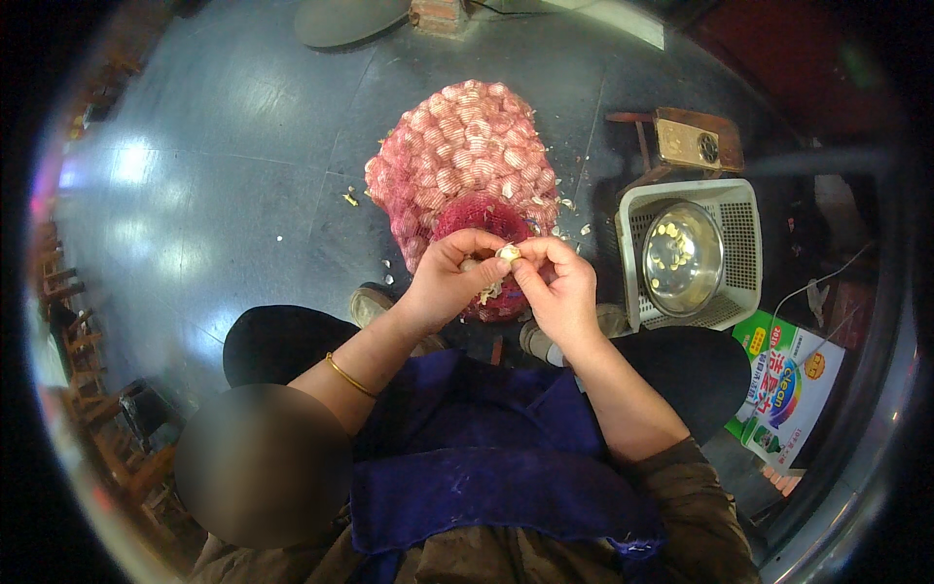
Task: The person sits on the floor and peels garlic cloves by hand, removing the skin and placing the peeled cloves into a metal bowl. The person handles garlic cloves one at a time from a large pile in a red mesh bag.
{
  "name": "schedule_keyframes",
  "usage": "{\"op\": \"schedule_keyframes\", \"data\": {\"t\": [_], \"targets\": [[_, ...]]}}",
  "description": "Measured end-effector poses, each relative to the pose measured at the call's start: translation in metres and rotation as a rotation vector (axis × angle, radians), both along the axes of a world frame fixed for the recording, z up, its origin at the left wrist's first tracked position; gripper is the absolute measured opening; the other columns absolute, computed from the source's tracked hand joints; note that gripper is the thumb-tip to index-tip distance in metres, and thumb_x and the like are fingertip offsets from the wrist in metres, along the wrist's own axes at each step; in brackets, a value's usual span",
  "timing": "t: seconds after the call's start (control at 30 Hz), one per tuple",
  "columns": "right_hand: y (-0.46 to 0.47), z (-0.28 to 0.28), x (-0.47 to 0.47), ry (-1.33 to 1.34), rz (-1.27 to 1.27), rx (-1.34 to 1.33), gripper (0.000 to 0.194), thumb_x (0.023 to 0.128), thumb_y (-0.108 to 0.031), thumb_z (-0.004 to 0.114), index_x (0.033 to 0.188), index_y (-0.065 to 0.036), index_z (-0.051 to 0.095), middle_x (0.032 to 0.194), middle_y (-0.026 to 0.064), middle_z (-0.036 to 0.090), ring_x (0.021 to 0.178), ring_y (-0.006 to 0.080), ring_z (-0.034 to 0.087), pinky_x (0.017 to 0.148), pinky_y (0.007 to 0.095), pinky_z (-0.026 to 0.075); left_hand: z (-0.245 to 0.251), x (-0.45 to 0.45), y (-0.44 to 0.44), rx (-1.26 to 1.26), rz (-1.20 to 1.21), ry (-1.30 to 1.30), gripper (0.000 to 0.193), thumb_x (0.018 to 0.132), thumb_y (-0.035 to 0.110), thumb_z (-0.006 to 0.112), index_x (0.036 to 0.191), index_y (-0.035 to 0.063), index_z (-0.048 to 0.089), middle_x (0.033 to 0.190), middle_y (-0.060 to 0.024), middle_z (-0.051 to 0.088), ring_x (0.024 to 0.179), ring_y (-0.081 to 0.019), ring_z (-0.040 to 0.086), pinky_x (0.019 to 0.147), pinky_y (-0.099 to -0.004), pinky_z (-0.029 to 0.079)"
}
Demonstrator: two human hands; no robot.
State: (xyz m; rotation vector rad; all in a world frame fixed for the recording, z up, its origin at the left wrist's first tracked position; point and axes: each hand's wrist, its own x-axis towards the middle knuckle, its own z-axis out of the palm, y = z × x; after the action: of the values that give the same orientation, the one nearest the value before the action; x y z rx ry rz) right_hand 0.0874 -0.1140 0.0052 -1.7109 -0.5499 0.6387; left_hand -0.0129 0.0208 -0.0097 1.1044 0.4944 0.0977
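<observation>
Between the fingertips of my left hand (461,271) and my right hand (558,281) is a small pale garlic clove (508,252), with both hands touching it. Just beyond and beneath them lies a large red mesh sack of garlic bulbs (467,139), its dark red gathered mesh (485,212) nearest the hands. Loose garlic and papery skins (490,293) show partly below my fingers. To the right, a round metal bowl (684,288) holds several pale cloves and sits inside a white perforated plastic basket (744,248).
Garlic skins (567,203) are scattered on the dark tiled floor (270,197). A small wooden stool (686,128) stands behind the basket. A printed green and white carton (788,394) is at the right, near my knee. My shoes flank the sack's near end.
</observation>
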Motion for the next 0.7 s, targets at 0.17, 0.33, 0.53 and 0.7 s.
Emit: {"op": "schedule_keyframes", "data": {"t": [0.17,0.33,0.53,0.7], "targets": [[-0.004,0.0,0.0,-0.018,-0.005,0.005,0.005,0.084,0.0,0.067,0.088,-0.002,0.065,0.075,0.003,0.066,0.068,0.0061,0.059,0.062,0.0235,0.049,0.007,-0.002,0.0,0.246,-0.056,0.081,0.017,0.088,0.006,0.07,0.103,0.0023,0.066,0.087,0.0044,0.064,0.073,0.0002,0.051,0.062,-0.0166,0.043],[-0.005,-0.004,0.0,-0.064,0.008,-0.037,0.005,0.084,-0.002,0.067,0.088,-0.002,0.065,0.07,0.0025,0.065,0.064,0.0062,0.059,0.059,0.0239,0.049,0.007,-0.001,-0.003,0.477,-0.023,-0.003,0.015,0.085,0.005,0.072,0.099,0.0015,0.067,0.085,0.0033,0.065,0.074,-0.0022,0.053,0.064,-0.0195,0.046],[-0.004,-0.006,0.001,-0.053,0.004,-0.029,0.004,0.084,-0.003,0.066,0.087,-0.001,0.065,0.07,0.0036,0.065,0.065,0.0057,0.059,0.059,0.0236,0.049,0.011,-0.001,-0.003,0.399,-0.003,0.053,0.014,0.085,0.005,0.071,0.098,-0.0002,0.068,0.084,0.0017,0.064,0.073,-0.0032,0.053,0.063,-0.0204,0.045],[-0.003,-0.003,0.0,0.009,0.017,-0.016,0.003,0.084,-0.002,0.065,0.087,-0.001,0.065,0.071,0.004,0.066,0.065,0.0053,0.059,0.06,0.0232,0.049,0.01,0.0,-0.002,0.346,-0.004,0.079,0.013,0.085,0.004,0.07,0.096,-0.0002,0.068,0.08,0.0034,0.063,0.072,-0.0021,0.051,0.061,-0.0194,0.043]]}}
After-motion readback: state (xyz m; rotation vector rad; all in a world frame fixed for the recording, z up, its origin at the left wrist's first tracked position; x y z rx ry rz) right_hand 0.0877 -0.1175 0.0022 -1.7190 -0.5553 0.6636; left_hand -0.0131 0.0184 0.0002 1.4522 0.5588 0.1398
